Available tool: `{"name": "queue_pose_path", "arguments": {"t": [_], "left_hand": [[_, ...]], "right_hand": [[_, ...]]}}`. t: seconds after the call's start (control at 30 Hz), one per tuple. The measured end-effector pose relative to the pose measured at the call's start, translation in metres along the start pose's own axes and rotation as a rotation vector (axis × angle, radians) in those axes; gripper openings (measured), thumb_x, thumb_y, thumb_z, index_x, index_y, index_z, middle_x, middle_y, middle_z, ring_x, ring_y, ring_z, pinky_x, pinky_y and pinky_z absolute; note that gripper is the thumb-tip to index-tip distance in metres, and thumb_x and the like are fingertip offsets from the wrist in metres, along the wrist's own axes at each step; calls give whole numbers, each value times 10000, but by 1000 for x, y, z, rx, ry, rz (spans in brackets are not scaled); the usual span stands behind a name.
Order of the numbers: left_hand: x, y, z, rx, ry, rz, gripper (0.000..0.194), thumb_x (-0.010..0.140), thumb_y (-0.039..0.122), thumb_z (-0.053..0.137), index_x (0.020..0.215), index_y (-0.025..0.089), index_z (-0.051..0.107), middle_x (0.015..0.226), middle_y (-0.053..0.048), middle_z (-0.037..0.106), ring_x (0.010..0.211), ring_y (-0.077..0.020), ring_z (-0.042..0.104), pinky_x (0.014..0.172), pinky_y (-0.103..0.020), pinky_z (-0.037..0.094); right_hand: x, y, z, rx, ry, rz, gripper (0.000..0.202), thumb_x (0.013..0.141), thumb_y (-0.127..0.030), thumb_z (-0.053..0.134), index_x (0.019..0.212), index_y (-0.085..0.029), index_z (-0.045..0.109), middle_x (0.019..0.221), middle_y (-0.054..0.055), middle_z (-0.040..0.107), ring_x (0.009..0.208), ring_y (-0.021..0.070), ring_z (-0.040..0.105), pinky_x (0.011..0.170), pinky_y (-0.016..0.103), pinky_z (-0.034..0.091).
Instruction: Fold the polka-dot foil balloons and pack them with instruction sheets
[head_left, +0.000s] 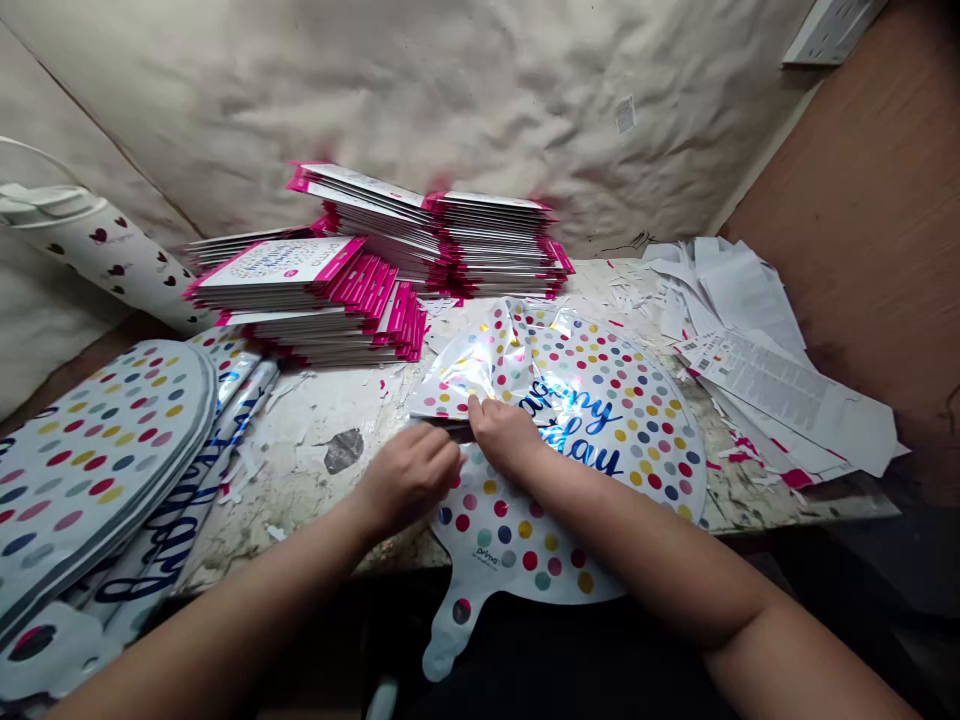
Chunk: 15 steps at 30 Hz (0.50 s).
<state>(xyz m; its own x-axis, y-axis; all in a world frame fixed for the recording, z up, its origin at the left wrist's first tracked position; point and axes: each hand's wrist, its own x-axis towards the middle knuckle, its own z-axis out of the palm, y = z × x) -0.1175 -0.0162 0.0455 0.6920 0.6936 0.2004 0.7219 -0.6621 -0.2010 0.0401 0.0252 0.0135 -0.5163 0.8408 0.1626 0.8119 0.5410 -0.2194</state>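
A flat foil balloon (645, 400) with coloured dots and blue lettering lies near the table's front edge, its tail hanging over the edge. Its upper left part is folded over, showing shiny creases. My left hand (420, 470) is closed with curled fingers at the left end of the fold; it pinches the edge of the foil. Just to its right, my right hand (499, 430) is closed on the folded foil, thumb and fingers together. A dark gap shows under the fold between both hands.
Stacks of pink-edged packets (300, 290) stand at the back. More dotted balloons (97, 450) are piled at the left, beside a white bottle with hearts (112, 250). Paper sheets (780, 380) lie at the right. Paper scraps litter the worn table (307, 415).
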Motion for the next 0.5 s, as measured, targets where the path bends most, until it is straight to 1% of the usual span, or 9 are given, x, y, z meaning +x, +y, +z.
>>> {"name": "queue_pose_path", "arguments": {"t": [0.07,0.13,0.17,0.27,0.3,0.33,0.4,0.43,0.5], "left_hand": [[-8,5,15,-76,-53,-30,368,899,382,398,1029,130,632,1031,-140,622,976,-271,545,853,-398,420],[-14,4,27,-111,-126,-151,583,867,513,401,1295,123,468,1300,-178,479,1211,-343,398,977,-462,337],[-17,0,31,-126,-169,-212,665,848,569,394,1360,144,390,1377,-177,398,1274,-370,316,1005,-484,302],[-20,-11,32,-170,-288,-303,719,820,646,360,1405,232,309,1462,-151,269,1330,-407,196,1026,-502,264],[-20,-14,30,-176,-316,-316,720,816,657,353,1407,250,300,1469,-148,252,1334,-412,184,1028,-501,260],[-19,-16,27,-178,-339,-325,723,812,666,346,1408,261,293,1473,-149,244,1335,-413,181,1031,-499,255],[-16,-18,22,-172,-385,-340,728,807,677,335,1410,272,282,1472,-155,242,1332,-413,195,1032,-493,254],[-14,-19,21,-167,-406,-346,722,811,676,327,1409,274,282,1470,-157,247,1327,-413,210,1030,-489,259],[-10,-21,19,-154,-435,-354,701,823,661,317,1406,271,292,1463,-157,266,1317,-406,241,1021,-480,273]], "right_hand": [[5,14,-8,11,60,39,242,798,-125,470,959,-120,650,806,117,683,730,212,632,624,281,481],[9,46,-32,17,172,119,192,785,-132,501,886,-161,663,750,53,687,670,162,621,610,238,472],[9,67,-51,13,253,181,222,808,-124,470,924,-161,656,775,46,691,675,148,618,623,231,471],[-4,133,-117,-57,577,418,380,928,-168,255,1082,-39,577,965,170,657,864,201,607,744,324,465],[-12,149,-137,-92,671,489,465,952,-231,193,1059,21,568,959,232,637,893,251,597,762,394,451],[-21,160,-152,-143,786,527,505,958,-287,191,1035,23,582,932,235,638,890,264,597,757,409,449],[-44,163,-167,-269,982,378,429,945,-319,298,1015,-51,626,881,167,668,842,238,625,723,370,471],[-56,158,-167,-314,1011,235,349,927,-298,368,1036,-100,634,888,127,683,828,213,637,710,337,484],[-78,145,-160,-329,959,-27,273,887,-235,468,1112,-181,613,954,73,694,842,183,650,708,301,507]]}}
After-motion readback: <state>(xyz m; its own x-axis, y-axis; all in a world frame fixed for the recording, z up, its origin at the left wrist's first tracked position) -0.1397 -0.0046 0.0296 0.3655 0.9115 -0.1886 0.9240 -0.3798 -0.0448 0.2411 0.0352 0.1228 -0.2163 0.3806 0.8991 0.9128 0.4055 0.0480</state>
